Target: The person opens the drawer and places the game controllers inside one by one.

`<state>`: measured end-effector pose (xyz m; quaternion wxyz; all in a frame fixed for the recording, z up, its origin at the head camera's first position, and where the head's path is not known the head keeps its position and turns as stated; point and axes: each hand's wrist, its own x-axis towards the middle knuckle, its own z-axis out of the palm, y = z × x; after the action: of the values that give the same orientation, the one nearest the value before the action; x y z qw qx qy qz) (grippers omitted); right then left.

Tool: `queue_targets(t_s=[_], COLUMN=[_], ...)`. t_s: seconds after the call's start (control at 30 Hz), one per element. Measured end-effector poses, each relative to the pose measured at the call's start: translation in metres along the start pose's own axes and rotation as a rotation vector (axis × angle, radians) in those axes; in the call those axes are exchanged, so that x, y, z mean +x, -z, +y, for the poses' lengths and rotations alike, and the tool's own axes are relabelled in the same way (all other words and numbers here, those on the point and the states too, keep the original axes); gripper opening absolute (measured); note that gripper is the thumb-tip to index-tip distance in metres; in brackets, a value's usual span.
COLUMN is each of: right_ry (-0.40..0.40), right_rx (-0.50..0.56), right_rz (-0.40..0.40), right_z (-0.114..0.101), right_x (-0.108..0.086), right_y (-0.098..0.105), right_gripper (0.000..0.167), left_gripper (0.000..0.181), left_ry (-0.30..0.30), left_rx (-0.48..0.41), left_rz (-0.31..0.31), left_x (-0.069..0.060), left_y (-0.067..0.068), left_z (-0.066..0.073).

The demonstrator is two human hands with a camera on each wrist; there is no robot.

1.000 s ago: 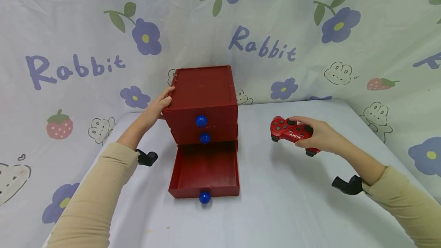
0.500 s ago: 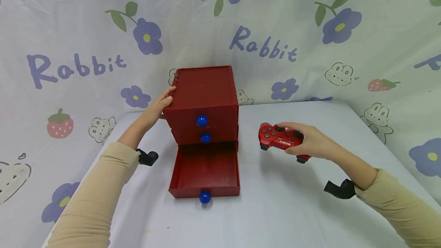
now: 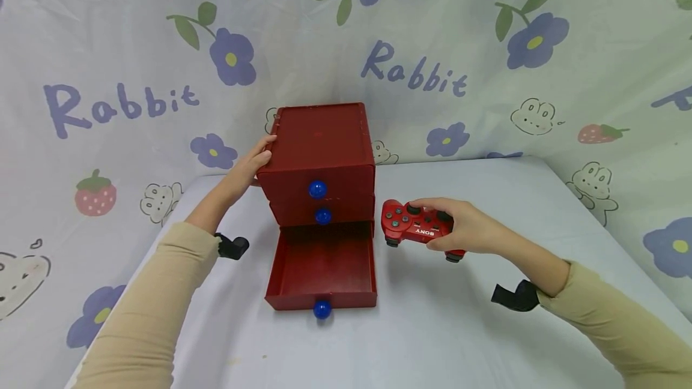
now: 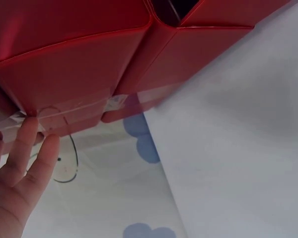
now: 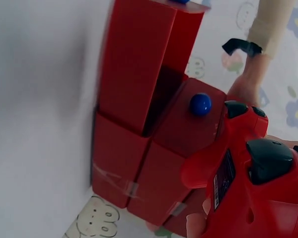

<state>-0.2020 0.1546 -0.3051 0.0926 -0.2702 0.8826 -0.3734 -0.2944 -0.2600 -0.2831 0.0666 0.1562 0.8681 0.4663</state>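
Observation:
A red game controller (image 3: 416, 225) marked SONY is gripped in my right hand (image 3: 469, 225), above the table to the right of a red drawer cabinet (image 3: 319, 137). In the right wrist view the controller (image 5: 268, 198) fills the lower right, its underside label showing. The cabinet's bottom drawer (image 3: 327, 266) is pulled out and its tray holds nothing. Two upper drawers with blue knobs are closed. My left hand (image 3: 245, 170) rests against the cabinet's upper left side. The left wrist view shows fingers (image 4: 26, 144) extended, their tips at the cabinet's side.
The cabinet stands on a white-covered table (image 3: 432, 323), near the back. Behind it hangs a patterned cloth (image 3: 303, 35) with flowers, rabbits and lettering. Blue knobs stick out from the drawer fronts, the lowest knob (image 3: 322, 310) furthest toward the front.
My right hand has carried the controller left and slightly nearer, closer to the open drawer. My left hand stays at the cabinet's side, and the drawers have not moved.

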Motion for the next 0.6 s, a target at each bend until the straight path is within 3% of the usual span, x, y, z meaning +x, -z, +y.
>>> queue_targets(t_s=[0.6], right_ry=[0.075], right_rx=[0.030], right_rz=[-0.080], right_z=[-0.022], right_x=[0.019], right_y=[-0.022], right_gripper=[0.064], left_gripper=[0.060], left_ry=[0.004], left_rx=[-0.008], left_rz=[-0.001], left_x=[-0.002], left_y=[-0.001], left_z=[0.002])
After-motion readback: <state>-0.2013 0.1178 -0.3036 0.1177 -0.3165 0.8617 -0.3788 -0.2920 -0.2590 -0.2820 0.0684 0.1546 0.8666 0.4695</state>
